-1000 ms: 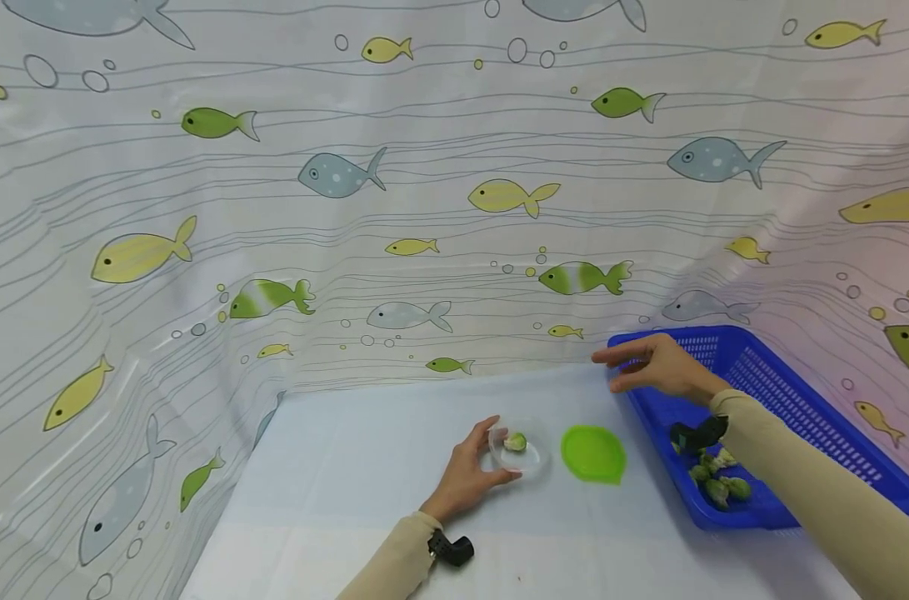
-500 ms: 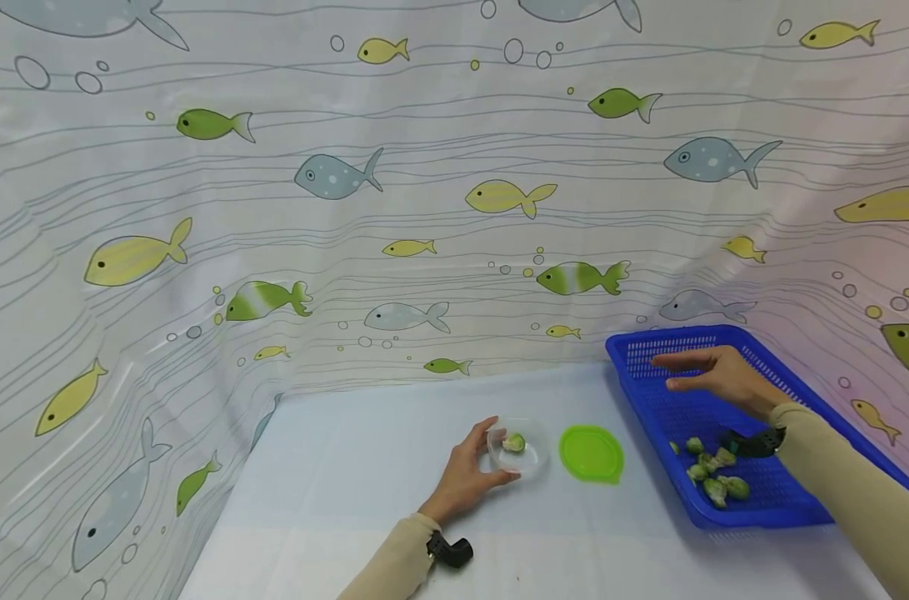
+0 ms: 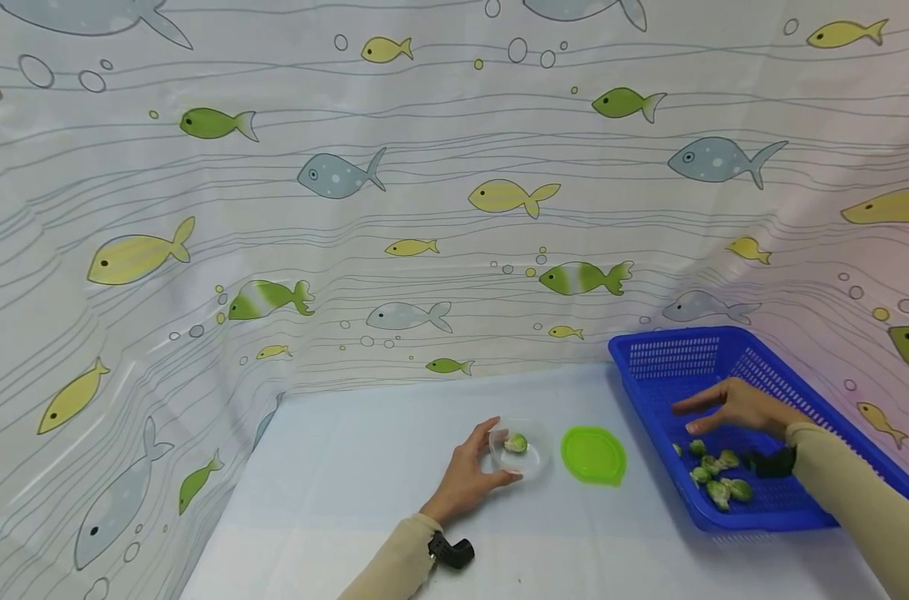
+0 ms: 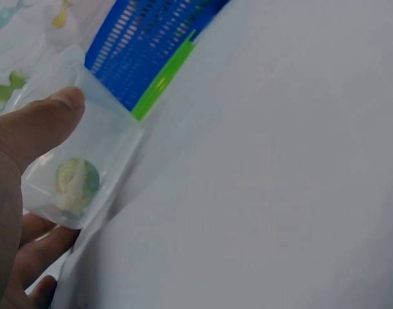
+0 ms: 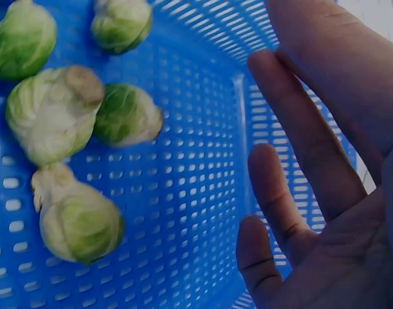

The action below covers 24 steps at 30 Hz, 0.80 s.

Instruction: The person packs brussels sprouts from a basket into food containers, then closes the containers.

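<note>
My left hand [image 3: 463, 479] holds a clear round plastic container [image 3: 535, 461] on the white table, thumb on the near side and fingers on the far side. One Brussels sprout [image 3: 516, 443] lies inside it, visible through the wall in the left wrist view. Over the blue basket [image 3: 769, 522] hovers my right hand [image 3: 750, 408], fingers spread and nothing between them. Several Brussels sprouts [image 3: 718, 493] lie at the basket's near left end, below that hand. The right wrist view shows a pale-stemmed sprout [image 5: 80, 222] apart from the fingertips [image 5: 253, 238].
A bright green lid [image 3: 593, 455] lies flat between the container and the basket. Behind the table hangs a fish-patterned curtain [image 3: 424, 275], which also runs along both sides. The basket's perforated walls rise around the sprouts.
My right hand has moved from the basket's far left rim rightward, then nearer and lower over the sprouts. My left hand and the container have stayed in place.
</note>
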### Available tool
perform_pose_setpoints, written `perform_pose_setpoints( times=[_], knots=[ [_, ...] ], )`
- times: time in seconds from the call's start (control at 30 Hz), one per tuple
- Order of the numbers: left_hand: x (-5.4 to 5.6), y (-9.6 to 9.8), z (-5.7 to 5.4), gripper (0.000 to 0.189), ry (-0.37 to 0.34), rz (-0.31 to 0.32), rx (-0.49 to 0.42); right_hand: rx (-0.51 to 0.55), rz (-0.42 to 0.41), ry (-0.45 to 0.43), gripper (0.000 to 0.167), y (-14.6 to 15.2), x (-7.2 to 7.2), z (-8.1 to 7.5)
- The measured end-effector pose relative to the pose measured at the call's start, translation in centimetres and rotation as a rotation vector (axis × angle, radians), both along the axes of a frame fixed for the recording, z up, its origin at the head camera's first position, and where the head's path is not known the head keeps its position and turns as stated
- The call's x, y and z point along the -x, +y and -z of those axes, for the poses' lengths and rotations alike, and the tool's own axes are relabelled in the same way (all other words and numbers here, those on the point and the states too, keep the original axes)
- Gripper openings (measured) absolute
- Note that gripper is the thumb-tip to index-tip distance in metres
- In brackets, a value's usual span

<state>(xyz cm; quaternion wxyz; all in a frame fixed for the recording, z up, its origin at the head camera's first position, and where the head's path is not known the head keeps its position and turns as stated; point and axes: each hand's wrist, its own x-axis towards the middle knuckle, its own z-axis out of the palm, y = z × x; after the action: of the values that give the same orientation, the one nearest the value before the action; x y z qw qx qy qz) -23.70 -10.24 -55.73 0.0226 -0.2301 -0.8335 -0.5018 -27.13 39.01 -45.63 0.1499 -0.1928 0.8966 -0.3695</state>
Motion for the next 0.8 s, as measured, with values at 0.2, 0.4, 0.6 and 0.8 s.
perform_pose_setpoints(
  times=[0.2,0.4,0.6,0.8],
  knots=[
    [0.0,0.0,0.1,0.097,0.001,0.004,0.008,-0.047,-0.001,-0.033,0.044,0.7,0.0,0.9],
    [-0.2,-0.1,-0.1,0.096,-0.016,0.007,-0.009,-0.086,-0.013,-0.042,0.042,1.1,-0.5,1.4],
    [-0.3,0.0,0.0,0.096,-0.004,0.006,-0.003,-0.125,0.032,-0.058,0.041,1.4,-0.5,1.7],
    [-0.2,0.0,-0.1,0.096,0.003,0.005,0.012,-0.139,0.053,-0.079,0.042,1.7,-0.1,1.9]
  ],
)
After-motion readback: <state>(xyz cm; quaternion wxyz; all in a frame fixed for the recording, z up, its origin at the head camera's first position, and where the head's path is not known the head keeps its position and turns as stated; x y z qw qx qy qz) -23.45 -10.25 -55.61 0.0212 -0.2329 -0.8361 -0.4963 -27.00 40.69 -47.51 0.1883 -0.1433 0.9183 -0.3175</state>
